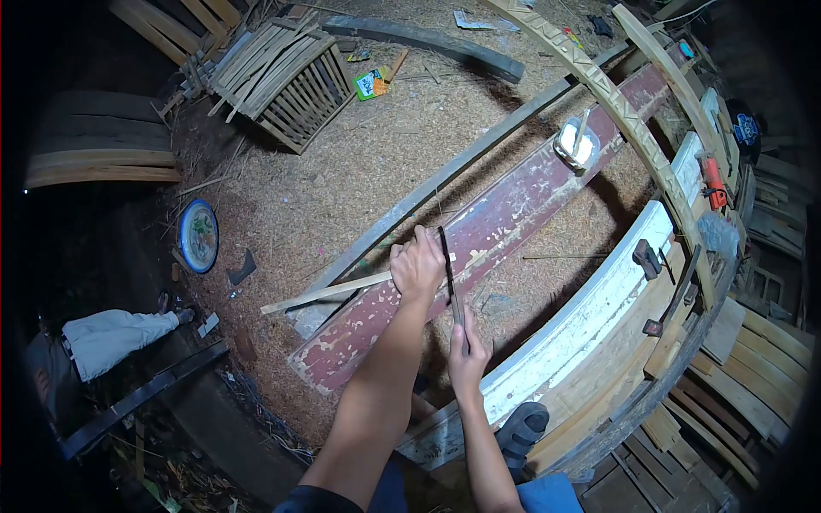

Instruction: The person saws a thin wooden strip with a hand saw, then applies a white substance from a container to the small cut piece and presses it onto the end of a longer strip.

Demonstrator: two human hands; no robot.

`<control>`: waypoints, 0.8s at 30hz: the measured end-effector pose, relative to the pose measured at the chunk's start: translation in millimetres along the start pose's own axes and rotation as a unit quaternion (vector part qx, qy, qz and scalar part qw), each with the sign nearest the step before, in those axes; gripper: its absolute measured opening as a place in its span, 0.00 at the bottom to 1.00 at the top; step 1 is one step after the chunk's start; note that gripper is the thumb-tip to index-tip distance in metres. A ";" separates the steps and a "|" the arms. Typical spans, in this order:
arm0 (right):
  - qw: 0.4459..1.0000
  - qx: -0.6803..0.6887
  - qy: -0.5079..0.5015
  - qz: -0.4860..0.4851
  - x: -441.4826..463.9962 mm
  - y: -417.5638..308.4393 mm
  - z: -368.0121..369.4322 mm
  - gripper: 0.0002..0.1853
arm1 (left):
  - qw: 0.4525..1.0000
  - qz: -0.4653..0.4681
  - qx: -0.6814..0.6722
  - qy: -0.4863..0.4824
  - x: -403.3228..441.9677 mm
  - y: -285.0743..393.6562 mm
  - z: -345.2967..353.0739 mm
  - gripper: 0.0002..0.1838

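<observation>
Mid-frame I've got left hand (417, 263), fingers clamped on pale narrow wooden strip (342, 289) over flaking maroon wooden desk (505, 205); right hand (469, 349), fingers wrapped round long dark thin-bladed tool (452, 286).

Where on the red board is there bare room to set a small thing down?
The red board looks bare between the left hand and the bowl of white material, and at its near end, below the wooden strip. It is crowded where strip, left hand and the thin tool in the right hand gather.
</observation>
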State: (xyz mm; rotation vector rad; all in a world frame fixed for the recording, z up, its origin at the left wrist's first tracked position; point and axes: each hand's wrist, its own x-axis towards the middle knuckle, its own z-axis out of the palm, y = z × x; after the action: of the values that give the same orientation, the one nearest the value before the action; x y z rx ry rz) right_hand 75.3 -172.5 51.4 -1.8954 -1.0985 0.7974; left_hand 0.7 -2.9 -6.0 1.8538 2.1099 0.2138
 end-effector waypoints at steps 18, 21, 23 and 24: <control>0.998 0.056 0.013 0.036 44.0 -17.9 9.3 0.21 | 1.000 0.000 0.001 -0.017 -0.2 1.7 -7.3 0.14; 0.996 0.072 -0.008 0.046 48.4 -12.3 9.9 0.21 | 1.000 0.005 0.005 -0.019 1.3 0.2 -5.0 0.13; 0.996 0.076 -0.005 0.043 49.6 -10.8 11.4 0.21 | 1.000 0.007 0.004 -0.015 2.1 0.0 -4.3 0.13; 0.996 0.080 -0.003 0.040 49.4 -9.7 11.4 0.21 | 1.000 0.009 0.003 -0.012 1.3 0.1 -3.8 0.13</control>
State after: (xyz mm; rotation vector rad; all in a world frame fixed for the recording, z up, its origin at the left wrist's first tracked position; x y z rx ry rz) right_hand 83.3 -121.5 47.9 -1.8128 -0.9378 0.9083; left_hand -0.6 -1.3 -2.7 1.8698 2.0811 0.1898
